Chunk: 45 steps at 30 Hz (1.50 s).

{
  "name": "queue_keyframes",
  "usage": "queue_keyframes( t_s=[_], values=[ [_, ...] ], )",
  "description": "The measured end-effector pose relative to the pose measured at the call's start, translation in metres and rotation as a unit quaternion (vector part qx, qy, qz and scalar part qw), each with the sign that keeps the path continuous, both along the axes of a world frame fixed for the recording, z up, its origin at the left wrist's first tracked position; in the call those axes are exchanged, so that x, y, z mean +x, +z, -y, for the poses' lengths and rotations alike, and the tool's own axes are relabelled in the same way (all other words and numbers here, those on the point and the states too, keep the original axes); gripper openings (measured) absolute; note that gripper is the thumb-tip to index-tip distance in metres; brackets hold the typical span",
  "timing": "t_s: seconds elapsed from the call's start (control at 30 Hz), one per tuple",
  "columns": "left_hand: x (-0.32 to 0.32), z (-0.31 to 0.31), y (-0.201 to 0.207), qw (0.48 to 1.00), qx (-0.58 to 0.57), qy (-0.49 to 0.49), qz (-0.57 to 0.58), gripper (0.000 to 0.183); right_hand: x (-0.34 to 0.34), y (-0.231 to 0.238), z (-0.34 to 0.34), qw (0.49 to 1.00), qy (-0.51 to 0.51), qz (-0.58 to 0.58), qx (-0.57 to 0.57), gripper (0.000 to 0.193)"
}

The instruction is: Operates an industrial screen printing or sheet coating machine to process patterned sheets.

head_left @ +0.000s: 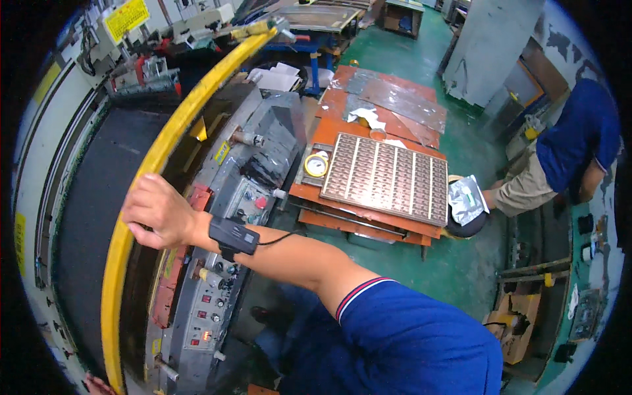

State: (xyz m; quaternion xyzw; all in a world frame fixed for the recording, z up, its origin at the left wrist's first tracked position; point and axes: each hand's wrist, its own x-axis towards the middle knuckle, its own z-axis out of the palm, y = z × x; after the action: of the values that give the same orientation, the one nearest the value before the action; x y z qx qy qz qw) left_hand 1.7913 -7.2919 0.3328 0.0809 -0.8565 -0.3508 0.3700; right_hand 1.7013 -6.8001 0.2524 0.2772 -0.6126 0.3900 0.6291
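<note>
A long yellow frame (197, 90) stands tilted over the machine and looks bowed in this view. My right hand (158, 210) reaches across from the right and is closed around its edge, fingers over the far side. A black device with a cable (233, 235) is strapped to that wrist. In the lower left corner, only the fingers of my left hand (99, 384) show. They are curled at the frame's near end, and the rest of that hand is cut off. Beneath the frame lies a dark flat machine bed (99, 191).
A grey control panel (207, 309) with switches and knobs runs beside the frame. To the right, a patterned sheet panel (385, 176) and a yellow tape roll (316, 165) lie on a stack of reddish boards (303, 193). A person in blue (579, 145) is at the far right, near a silver pouch (467, 199).
</note>
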Motion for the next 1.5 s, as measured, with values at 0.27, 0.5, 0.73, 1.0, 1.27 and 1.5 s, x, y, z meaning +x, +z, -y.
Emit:
queue_keyframes(
  t_s=[0.27, 0.5, 0.73, 1.0, 1.27, 1.5],
  values=[
    [-0.015, 0.067, -0.131, 0.993, 0.089, -0.004, -0.072, 0.017, 0.005, -0.055, 0.001, 0.989, -0.010, 0.116, 0.095, 0.011],
    [0.005, -0.008, -0.102, 0.959, 0.279, -0.037, -0.026, 0.026, -0.003, -0.034, 0.002, 0.964, -0.052, 0.248, 0.086, 0.027],
    [0.005, -0.004, -0.108, 0.956, 0.285, -0.052, -0.046, 0.023, -0.012, -0.037, 0.003, 0.962, -0.060, 0.248, 0.092, 0.030],
    [0.007, -0.015, -0.101, 0.959, 0.275, -0.056, -0.028, 0.020, -0.014, -0.045, 0.000, 0.967, -0.067, 0.232, 0.085, 0.032],
    [0.013, -0.018, -0.101, 0.957, 0.283, -0.040, -0.048, 0.019, -0.010, -0.044, 0.006, 0.964, -0.065, 0.236, 0.107, 0.030],
    [0.013, -0.019, -0.102, 0.954, 0.291, -0.049, -0.056, 0.019, -0.009, -0.043, 0.005, 0.967, -0.068, 0.218, 0.112, 0.030]
  ],
)
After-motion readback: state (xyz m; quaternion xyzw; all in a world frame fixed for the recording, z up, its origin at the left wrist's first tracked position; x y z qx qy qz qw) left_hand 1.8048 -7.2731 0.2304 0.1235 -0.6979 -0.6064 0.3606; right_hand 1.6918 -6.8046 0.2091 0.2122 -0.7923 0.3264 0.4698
